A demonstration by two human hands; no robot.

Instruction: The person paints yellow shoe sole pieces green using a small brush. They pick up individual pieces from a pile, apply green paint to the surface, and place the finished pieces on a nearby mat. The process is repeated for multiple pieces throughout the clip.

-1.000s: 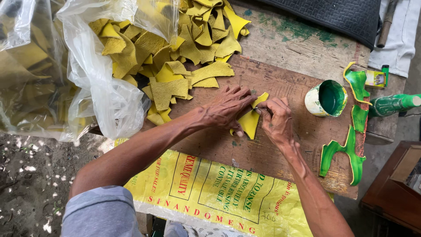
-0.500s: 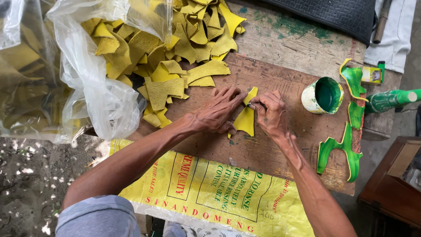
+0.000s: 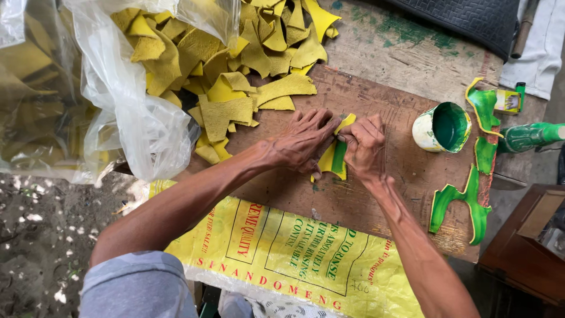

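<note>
My left hand [image 3: 303, 140] lies flat on a yellow leather piece [image 3: 327, 160] on the brown wooden board [image 3: 376, 194], pinning it down. My right hand [image 3: 364, 147] is closed next to it on the same piece, fingers curled over a green-smeared strip; whatever it grips is hidden by the fingers. A green streak shows on the yellow piece between the two hands.
A heap of yellow leather offcuts [image 3: 235, 76] lies behind, spilling from a clear plastic bag [image 3: 123, 100]. A cup of green paint [image 3: 442, 126] stands to the right, with green-painted pieces [image 3: 468, 203] beside it. A yellow printed sack [image 3: 282, 253] covers the near edge.
My hands have stayed together on the yellow piece; a green streak now shows on it where it looked plain yellow before. The view has shifted slightly.
</note>
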